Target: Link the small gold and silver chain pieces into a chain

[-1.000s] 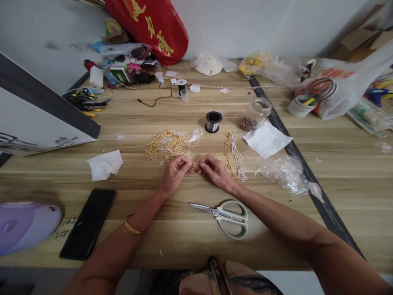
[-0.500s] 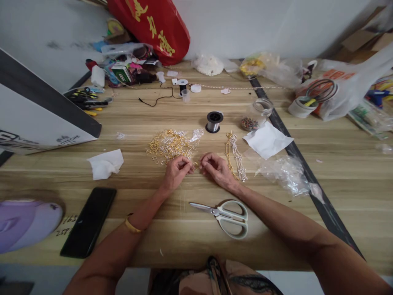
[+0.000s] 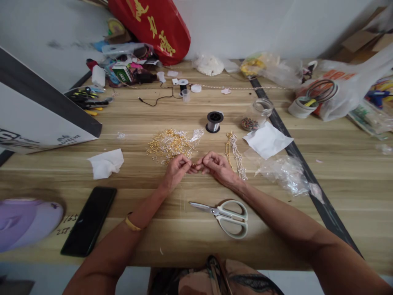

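My left hand [image 3: 177, 171] is closed in a pinch at the near edge of a pile of small gold and silver pieces [image 3: 170, 143]. Facing it, my right hand [image 3: 217, 167] is pinched too, its fingertips meeting the left ones. Something tiny shows between them, too small to make out. Gold and silver chains [image 3: 236, 153] lie just beyond my right wrist. Nearer to me, scissors [image 3: 222, 214] with pale green handles rest on the wooden table [image 3: 172, 241]. A spool of thin wire [image 3: 214, 122] stands behind the hands.
On the left are a black phone [image 3: 89, 221], a white tissue [image 3: 106, 164] and a large box [image 3: 39, 119]. To the right are a glass jar with beads [image 3: 256, 114], white paper [image 3: 267, 140] and clear plastic bags [image 3: 287, 174].
My right hand has moved slightly left, and its fingertips now meet those of my left hand. The small gap between them has closed.
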Demonstrator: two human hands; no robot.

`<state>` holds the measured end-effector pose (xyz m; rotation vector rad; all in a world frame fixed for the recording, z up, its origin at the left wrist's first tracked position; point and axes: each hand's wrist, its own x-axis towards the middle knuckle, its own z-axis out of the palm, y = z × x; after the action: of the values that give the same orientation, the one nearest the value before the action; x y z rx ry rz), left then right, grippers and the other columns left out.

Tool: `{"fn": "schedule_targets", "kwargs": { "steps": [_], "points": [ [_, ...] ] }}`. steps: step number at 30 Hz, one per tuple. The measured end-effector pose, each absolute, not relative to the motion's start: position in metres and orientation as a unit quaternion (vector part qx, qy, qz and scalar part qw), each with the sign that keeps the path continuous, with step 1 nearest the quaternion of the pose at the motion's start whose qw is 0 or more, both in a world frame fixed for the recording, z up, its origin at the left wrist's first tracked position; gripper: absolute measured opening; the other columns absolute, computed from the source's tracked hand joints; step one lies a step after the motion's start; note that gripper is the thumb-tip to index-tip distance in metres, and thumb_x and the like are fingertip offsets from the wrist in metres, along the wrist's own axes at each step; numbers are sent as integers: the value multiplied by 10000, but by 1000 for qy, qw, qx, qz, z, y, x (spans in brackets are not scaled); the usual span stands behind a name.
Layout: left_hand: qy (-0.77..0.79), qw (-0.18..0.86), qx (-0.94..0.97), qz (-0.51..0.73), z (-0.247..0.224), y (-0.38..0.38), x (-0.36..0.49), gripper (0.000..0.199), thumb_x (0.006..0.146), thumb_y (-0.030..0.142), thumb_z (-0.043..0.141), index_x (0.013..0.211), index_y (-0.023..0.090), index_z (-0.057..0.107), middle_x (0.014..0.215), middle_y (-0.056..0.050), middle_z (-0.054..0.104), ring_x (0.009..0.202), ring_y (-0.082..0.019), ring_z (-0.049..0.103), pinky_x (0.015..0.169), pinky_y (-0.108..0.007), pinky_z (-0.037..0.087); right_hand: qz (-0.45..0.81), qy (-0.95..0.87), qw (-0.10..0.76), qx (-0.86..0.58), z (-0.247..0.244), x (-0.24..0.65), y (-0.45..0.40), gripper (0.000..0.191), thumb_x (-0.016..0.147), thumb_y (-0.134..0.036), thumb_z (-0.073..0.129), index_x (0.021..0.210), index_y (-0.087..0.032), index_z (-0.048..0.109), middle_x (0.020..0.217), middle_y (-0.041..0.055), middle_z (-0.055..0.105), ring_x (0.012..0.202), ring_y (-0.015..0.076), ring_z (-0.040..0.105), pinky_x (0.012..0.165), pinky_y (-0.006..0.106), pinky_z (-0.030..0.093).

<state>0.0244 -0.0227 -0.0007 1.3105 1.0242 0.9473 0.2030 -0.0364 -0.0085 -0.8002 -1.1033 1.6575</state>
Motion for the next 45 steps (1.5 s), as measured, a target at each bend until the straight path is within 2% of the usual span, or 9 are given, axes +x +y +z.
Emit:
{"fn": "schedule_targets", "kwargs": {
  "steps": [7,11,17,26,35,45],
  "points": [
    [432,525,618,394,-3,-25,23,147,780,274,587,738,159,506,711,-27,657,639,-138,660,610,-256,541,662,-472,473,-340,-11,207,-33,317,773,-450,668,798,-170,521,764,20,629,675,118,612,655,270,535],
    [449,425,678,396,2,-28,24,88,788,223,544,724,175,509,737,-25,650,645,-130,642,628,-247,520,638,-506,453,-363,-5,206,-35,340,782,-487,639,807,-175,506,736,21,626,681,127,605,677,283,525],
    [435,324,746,387,6,-32,24,65,791,186,526,726,182,534,734,-21,633,698,-134,607,674,-242,490,550,-589,438,-397,-1,200,-41,349,739,-435,692,910,-175,533,741,-1,563,643,109,526,584,233,445],
    [443,302,756,377,9,-34,25,106,817,221,534,727,176,564,668,-1,599,622,-118,561,629,-224,451,463,-667,400,-426,-3,203,-41,209,843,-363,568,869,-156,582,686,-2,537,602,106,459,547,233,368],
    [435,313,760,369,6,-32,25,118,839,248,530,761,173,578,675,-1,605,615,-116,568,611,-219,440,465,-663,396,-432,2,201,-44,232,810,-365,611,885,-147,586,714,5,543,609,103,473,539,222,379],
    [429,282,766,387,6,-32,26,109,855,229,528,782,163,575,699,3,607,634,-104,565,635,-207,439,390,-702,391,-449,4,203,-43,147,838,-270,570,876,-135,615,692,-7,495,606,96,440,554,224,354]
  ]
}}
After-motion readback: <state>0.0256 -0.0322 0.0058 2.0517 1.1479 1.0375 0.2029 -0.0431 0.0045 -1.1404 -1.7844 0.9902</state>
